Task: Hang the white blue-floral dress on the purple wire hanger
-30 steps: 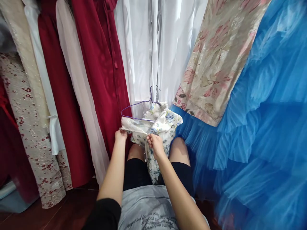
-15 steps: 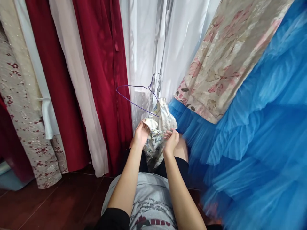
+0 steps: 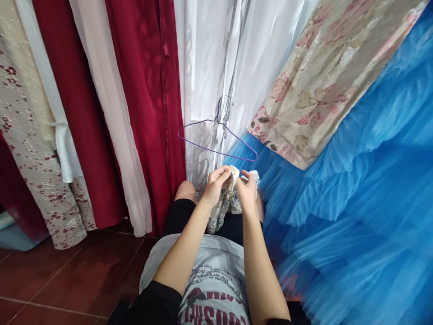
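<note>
Both my hands are on a light floral garment (image 3: 219,209) that hangs down over my lap. My left hand (image 3: 216,183) is closed, its thumb and fingertips pinching the garment's upper edge. Close beside it, my right hand (image 3: 246,189) has its fingers bent around another part of the same cloth, some of which bunches out past the knuckles. Just beyond my hands hangs a thin purple hanger (image 3: 216,150), with no cloth on it. Its hook is up against a metal piece in front of the white fabric. The garment's lower end lies between my thighs.
White fabric (image 3: 203,67) hangs ahead. Dark red cloth (image 3: 145,90), a pale pink length (image 3: 111,113) and a flowered dress (image 3: 64,216) hang at left. On the right are a floral beige dress (image 3: 314,104) and a wide blue tulle skirt (image 3: 372,189). Red tiles (image 3: 67,280) cover the floor.
The garment has come off the purple hanger, which now hangs level, further right. My hands have moved closer together, the left one rightward, and the cloth is bunched between them.
</note>
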A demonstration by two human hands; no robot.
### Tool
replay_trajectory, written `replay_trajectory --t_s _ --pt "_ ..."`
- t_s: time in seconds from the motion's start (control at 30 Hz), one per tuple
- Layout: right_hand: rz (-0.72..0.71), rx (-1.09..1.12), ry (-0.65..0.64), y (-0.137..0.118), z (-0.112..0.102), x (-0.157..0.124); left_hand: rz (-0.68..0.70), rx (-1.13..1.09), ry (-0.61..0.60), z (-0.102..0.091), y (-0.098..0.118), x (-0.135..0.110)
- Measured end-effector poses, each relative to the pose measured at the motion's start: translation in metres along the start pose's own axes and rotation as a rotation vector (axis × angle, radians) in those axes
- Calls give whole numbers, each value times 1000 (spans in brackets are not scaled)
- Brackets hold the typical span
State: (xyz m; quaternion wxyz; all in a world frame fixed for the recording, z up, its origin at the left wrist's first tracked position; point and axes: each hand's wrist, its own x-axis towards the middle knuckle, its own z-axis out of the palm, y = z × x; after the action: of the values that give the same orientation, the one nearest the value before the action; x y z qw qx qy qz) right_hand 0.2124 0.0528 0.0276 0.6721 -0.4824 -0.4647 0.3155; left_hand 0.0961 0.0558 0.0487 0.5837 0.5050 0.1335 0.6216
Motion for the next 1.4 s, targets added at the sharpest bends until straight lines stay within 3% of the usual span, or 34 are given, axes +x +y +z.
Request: replay_trajectory --t_s 0.07,0.2,0.3,0.47,0.53,0.67,0.83,0.93,1.03,1.13,1.2,1.33,1.4 --pt "47 1 -77 -11 -9 -1 77 49 49 7 0 0" --pt "225 179 -435 -25 -6 -11 261 249 38 20 8 -4" --pt "343 301 -526 -26 3 -18 305 345 32 16 18 -5" --pt "394 374 -617 -37 -5 -24 182 355 74 -8 19 -3" --pt "323 367 -669 -44 -19 -28 46 367 -25 -12 9 -5" --pt "206 185 -717 -56 -59 -29 -312 472 -342 -11 -14 -15" --pt "193 -308 -781 -73 -115 12 -316 848 -552 -36 -9 -9" --pt "130 -389 -705 -76 -135 55 -289 1155 -454 -63 12 3" --pt "19 -316 -485 -74 -142 101 -294 1288 -270 -84 39 11" --pt "-42 -159 -222 -72 -131 143 -302 1291 -258 -96 69 15" --pt "-58 -67 -152 -70 -109 165 -232 1316 -289 -97 88 16" --pt "-20 45 -188 -62 -42 188 35 1378 -171 -93 115 21" --pt "26 84 -246 -58 -12 188 78 1350 -68 -97 124 26"
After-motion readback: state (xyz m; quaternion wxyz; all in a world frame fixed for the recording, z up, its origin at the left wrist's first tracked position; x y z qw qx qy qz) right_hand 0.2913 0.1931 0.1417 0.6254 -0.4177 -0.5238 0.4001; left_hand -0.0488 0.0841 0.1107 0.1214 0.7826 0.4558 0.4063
